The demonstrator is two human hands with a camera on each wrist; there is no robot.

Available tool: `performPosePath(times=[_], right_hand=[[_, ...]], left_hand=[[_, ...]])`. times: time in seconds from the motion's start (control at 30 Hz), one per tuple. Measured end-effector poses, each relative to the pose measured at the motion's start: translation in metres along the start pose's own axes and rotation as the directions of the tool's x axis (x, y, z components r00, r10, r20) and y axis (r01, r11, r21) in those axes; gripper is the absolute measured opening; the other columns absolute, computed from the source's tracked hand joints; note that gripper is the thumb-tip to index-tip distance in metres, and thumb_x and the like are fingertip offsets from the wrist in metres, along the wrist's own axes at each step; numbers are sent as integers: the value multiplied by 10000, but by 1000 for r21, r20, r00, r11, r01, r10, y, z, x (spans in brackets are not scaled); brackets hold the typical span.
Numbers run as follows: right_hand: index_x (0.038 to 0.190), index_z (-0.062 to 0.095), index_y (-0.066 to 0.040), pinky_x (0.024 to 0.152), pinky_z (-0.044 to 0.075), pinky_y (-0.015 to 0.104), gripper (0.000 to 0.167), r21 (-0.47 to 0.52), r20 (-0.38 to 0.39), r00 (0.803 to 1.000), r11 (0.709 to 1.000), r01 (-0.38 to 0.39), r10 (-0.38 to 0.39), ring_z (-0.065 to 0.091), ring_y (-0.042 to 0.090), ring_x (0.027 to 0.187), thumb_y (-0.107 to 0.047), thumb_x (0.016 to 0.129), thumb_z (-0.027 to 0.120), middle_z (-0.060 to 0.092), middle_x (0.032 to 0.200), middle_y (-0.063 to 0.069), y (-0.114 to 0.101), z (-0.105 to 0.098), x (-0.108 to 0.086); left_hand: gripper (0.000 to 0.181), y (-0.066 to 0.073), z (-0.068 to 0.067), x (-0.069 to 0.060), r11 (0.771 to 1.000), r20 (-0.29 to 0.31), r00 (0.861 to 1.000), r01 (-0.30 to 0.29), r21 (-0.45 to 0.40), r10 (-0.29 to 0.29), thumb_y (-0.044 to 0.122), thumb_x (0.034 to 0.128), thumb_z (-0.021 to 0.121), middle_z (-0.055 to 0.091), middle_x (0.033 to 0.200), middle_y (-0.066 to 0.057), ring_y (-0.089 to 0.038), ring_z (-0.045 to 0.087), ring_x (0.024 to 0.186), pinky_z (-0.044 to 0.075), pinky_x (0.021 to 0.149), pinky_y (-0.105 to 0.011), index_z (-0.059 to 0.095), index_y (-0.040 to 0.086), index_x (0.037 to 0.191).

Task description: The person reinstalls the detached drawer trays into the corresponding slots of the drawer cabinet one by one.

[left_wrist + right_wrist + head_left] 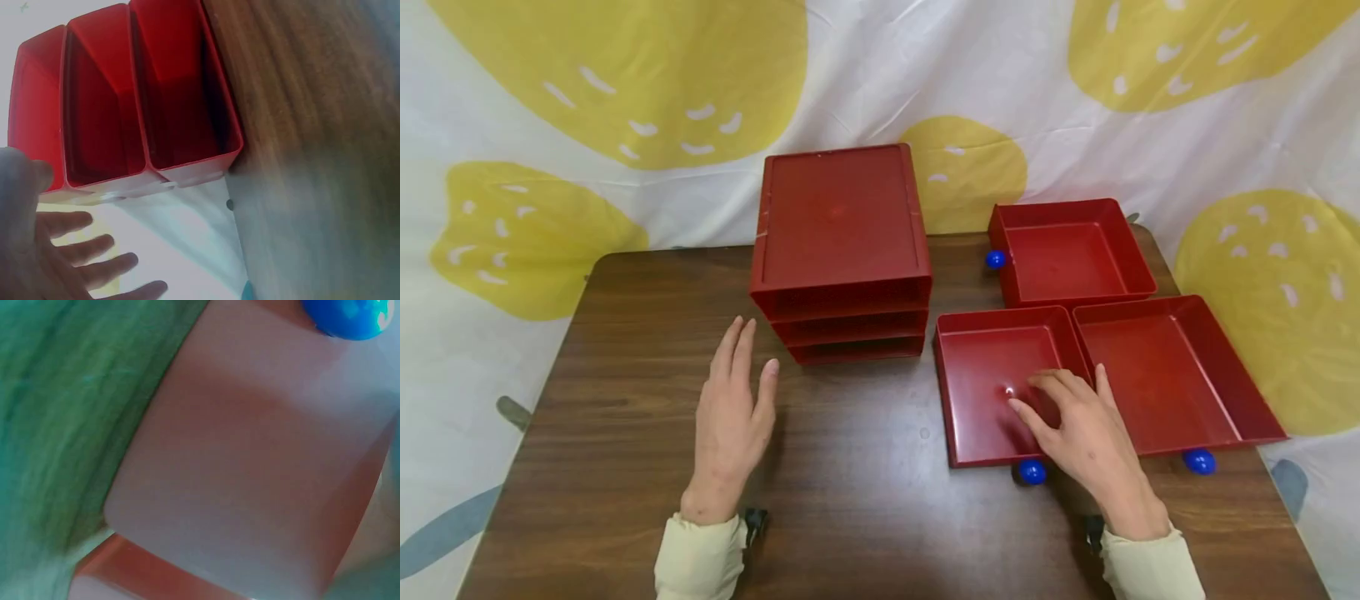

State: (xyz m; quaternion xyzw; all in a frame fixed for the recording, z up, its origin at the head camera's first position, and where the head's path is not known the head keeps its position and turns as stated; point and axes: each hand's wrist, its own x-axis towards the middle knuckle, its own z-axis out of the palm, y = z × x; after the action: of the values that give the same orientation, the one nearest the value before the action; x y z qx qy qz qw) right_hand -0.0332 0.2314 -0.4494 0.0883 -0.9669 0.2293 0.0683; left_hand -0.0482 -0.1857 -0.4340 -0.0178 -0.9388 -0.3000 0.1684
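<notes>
A red three-slot cabinet (842,221) stands at the back of the table, its slot openings facing me. Just left of its front my left hand (726,417) is held with straight fingers and the thumb apart, touching nothing; the left wrist view shows the hand (44,256) beside the slots. Over the near-left red drawer (985,358) hovers my right hand (1090,433), its fingers loosely bent with a gap between thumb and forefinger. That drawer's blue knob (1032,472) lies below the right thumb. In the right wrist view a drawer front (250,444) fills most of the picture.
To the right lies a second red drawer (1165,375), its blue knob (1199,461) towards me. Behind them a third drawer (1067,250) has its knob (996,259) facing left. A lemon-patterned cloth (865,67) hangs behind the brown table (625,400).
</notes>
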Motion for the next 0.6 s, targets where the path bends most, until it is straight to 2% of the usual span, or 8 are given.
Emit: performPosePath(times=[0.2, 0.33, 0.47, 0.6], right_hand=[[1155, 754, -89, 1259, 145, 705, 398, 7, -17, 1000, 1000, 17, -17, 710, 380, 1049, -344, 864, 845, 774, 1098, 154, 2, 2, -5], [1129, 758, -96, 1256, 122, 719, 384, 11, -8, 1000, 1000, 22, -22, 715, 372, 1022, -338, 850, 859, 779, 1065, 141, 1, 2, -6], [1141, 751, -95, 1257, 89, 725, 402, 20, 13, 1000, 999, 27, -27, 716, 367, 1008, -329, 838, 871, 778, 1052, 138, -1, 1, -8], [1147, 752, -107, 1268, 81, 708, 400, 40, 43, 999, 999, 15, -17, 726, 356, 1009, -333, 839, 870, 782, 1052, 123, -3, 2, -13]], left_hand=[[598, 2, -5, 8, 997, -60, 997, -42, -69, 38, 316, 1104, 498, 357, 1685, -84, -325, 438, 1502, 425, 1156, -586, 319, 126, 1642], [599, 3, -7, 13, 993, -102, 993, -68, -92, 58, 305, 1106, 496, 366, 1678, -95, -318, 443, 1499, 432, 1149, -578, 309, 117, 1642], [593, 7, -9, 19, 986, -126, 990, -76, -148, 57, 284, 1109, 491, 356, 1679, -96, -302, 439, 1503, 425, 1157, -570, 296, 132, 1648], [592, 10, -11, 24, 974, -126, 991, -68, -215, 42, 275, 1110, 489, 343, 1683, -69, -277, 417, 1515, 414, 1169, -570, 283, 170, 1656]])
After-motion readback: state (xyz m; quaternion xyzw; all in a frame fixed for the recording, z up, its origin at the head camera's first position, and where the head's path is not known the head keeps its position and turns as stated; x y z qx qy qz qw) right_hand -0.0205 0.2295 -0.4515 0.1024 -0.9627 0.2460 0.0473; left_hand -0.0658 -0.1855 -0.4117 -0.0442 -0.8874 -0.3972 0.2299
